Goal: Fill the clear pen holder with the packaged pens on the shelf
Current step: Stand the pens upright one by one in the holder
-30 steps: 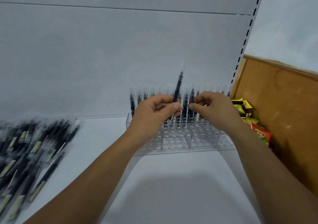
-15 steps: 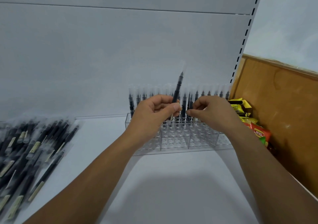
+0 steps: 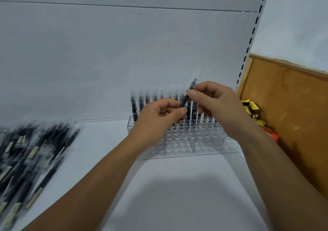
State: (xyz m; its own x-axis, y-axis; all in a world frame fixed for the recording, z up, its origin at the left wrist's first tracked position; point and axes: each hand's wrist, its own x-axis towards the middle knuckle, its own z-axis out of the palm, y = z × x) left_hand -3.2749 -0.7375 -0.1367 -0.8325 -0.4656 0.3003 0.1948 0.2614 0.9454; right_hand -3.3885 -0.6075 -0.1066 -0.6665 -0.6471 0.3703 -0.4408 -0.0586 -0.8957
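A clear pen holder (image 3: 179,144) with many round holes stands at the back of the white shelf (image 3: 174,191). Its back row holds a line of upright packaged black pens (image 3: 140,103). Above the holder, one packaged pen (image 3: 184,101) is tilted, tip up and to the right. My left hand (image 3: 156,119) pinches its lower part and my right hand (image 3: 216,104) pinches its upper part. A pile of packaged black pens (image 3: 30,156) lies at the left of the shelf.
A brown wooden panel (image 3: 291,113) closes off the right side. Yellow and red snack packets (image 3: 255,117) are wedged between it and the holder. The grey back wall rises behind, with a slotted upright (image 3: 252,39) at its right.
My right hand has risen from the row of pens and taken the top of the pen held by my left hand. The pen now leans further right.
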